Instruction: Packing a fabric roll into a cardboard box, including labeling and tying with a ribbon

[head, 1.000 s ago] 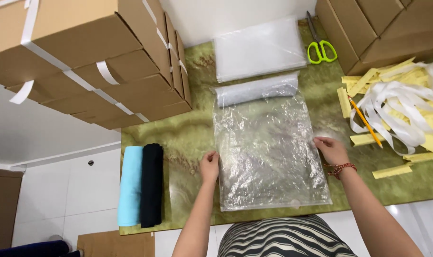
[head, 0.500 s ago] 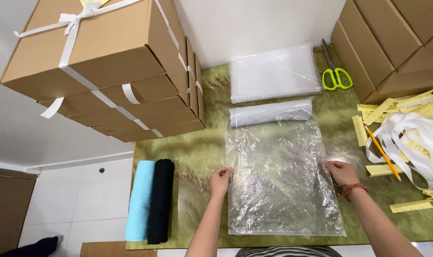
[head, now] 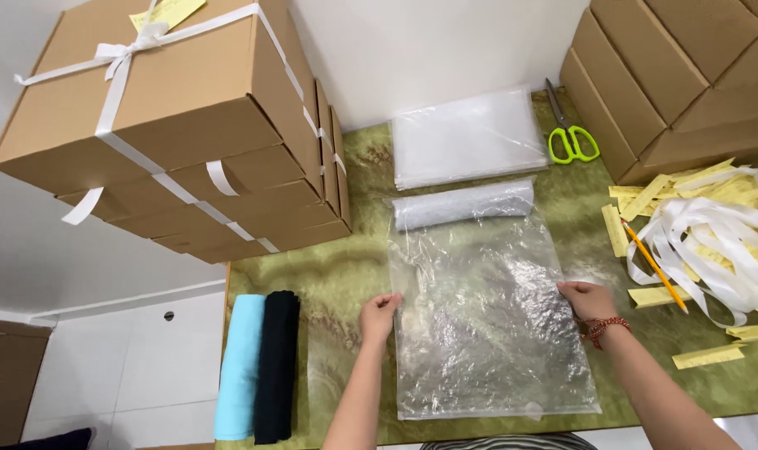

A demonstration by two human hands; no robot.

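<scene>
A clear plastic bag with bubble wrap [head: 487, 317] lies flat on the green marbled table [head: 329, 275], its far end rolled up into a tube [head: 464, 205]. My left hand [head: 380, 315] grips the bag's left edge. My right hand [head: 589, 301], with a red bead bracelet at the wrist, rests fingers-down on the bag's right edge.
A stack of clear bags [head: 469, 137] and green-handled scissors [head: 569, 133] lie at the back. Ribbon-tied cardboard boxes [head: 170, 125] stand left, more boxes [head: 687, 75] right. White ribbon [head: 712, 237], yellow paper strips, and a pencil [head: 654, 265] sit right. Light blue [head: 239, 367] and black [head: 277, 367] folded cloths lie at the left edge.
The view has tilted and shifted, showing more of the left box stack. Both hands stay on the bag's side edges at about the same spot.
</scene>
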